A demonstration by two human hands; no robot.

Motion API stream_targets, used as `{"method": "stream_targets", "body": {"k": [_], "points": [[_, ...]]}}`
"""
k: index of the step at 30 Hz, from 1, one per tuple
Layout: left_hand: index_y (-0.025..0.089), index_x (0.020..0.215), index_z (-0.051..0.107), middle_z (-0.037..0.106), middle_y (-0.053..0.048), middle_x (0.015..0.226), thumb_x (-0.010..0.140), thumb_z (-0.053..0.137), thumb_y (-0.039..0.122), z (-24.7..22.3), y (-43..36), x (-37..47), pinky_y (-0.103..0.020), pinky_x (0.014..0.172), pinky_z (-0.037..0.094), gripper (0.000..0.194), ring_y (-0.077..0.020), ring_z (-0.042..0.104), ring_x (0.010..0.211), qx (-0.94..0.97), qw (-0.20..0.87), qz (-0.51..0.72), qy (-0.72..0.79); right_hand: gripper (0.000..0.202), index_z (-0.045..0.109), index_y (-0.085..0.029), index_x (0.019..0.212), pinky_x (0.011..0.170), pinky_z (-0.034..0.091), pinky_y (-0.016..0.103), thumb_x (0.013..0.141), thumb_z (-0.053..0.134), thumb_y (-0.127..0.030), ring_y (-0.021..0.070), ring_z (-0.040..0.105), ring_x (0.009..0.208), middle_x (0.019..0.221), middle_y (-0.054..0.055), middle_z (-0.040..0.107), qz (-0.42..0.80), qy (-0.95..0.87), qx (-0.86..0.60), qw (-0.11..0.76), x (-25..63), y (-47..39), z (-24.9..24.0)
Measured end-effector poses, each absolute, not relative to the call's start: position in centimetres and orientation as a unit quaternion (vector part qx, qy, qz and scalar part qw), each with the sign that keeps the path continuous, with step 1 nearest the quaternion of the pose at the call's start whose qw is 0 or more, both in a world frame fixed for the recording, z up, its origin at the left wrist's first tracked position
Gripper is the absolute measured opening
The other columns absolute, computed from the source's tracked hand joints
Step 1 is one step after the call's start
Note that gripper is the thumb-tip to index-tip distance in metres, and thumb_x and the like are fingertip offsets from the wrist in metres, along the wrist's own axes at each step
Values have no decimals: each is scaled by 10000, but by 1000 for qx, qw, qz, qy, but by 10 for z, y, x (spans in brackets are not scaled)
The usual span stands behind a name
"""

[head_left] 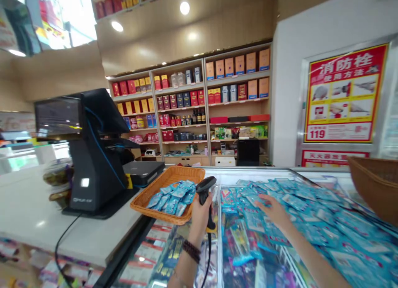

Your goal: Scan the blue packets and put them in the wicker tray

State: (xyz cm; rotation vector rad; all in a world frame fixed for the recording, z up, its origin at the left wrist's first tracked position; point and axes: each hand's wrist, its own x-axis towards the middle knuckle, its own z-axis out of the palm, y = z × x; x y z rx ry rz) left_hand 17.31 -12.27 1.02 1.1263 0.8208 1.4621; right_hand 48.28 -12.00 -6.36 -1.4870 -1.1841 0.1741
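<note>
My left hand (200,213), with a dark beaded bracelet at the wrist, is wrapped around the handle of a black barcode scanner (205,183). A cable (209,255) hangs down from it. Beside the scanner, on its left, an orange wicker basket (143,210) holds a pile of small blue packets (177,195). My right hand (275,210) reaches over many similar blue packets (314,221) spread across the glass counter. Its fingers are stretched out and apart, and I see nothing held between them. Whether the fingertips touch a packet is hard to tell.
A black point-of-sale terminal (96,155) stands on the white counter (40,225) at left, near a dark flat box (144,172). A brown basket (377,184) sits at the right edge. Goods lie under the glass, and stocked shelves (205,89) line the back wall.
</note>
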Motion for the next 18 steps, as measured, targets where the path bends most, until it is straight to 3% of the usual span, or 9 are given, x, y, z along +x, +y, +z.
{"method": "stream_targets", "body": {"k": [6, 11, 14, 18], "points": [[212, 744, 573, 493, 80, 498, 597, 888, 710, -19, -124, 227, -238, 422, 440, 607, -89, 445, 384, 493, 576, 569, 320, 555, 725, -83, 1206, 1078, 509, 550, 878, 573, -504, 438, 691, 1238, 1249, 283, 762, -73, -511, -749, 416, 478, -113, -90], [201, 729, 583, 495, 66, 486, 629, 848, 768, -42, -129, 239, -244, 423, 435, 634, -83, 421, 367, 508, 566, 554, 339, 577, 682, -88, 1318, 1097, 482, 513, 883, 642, -464, 426, 657, 1299, 1382, 271, 706, -101, -499, -799, 319, 487, -101, -93], [200, 738, 588, 485, 70, 485, 617, 843, 786, -45, -134, 238, -238, 419, 413, 651, -82, 421, 365, 507, 571, 544, 347, 650, 676, -88, 1336, 1067, 497, 533, 805, 698, -462, 446, 670, 1263, 1367, 258, 720, -70, -492, -797, 343, 494, -98, -93], [196, 800, 615, 495, 67, 496, 674, 817, 761, -46, -141, 236, -239, 435, 401, 613, -98, 457, 383, 526, 571, 524, 351, 672, 698, -157, 1272, 964, 551, 553, 685, 720, -484, 420, 758, 1018, 1028, 164, 821, -19, -478, -733, 484, 500, -100, -90]]}}
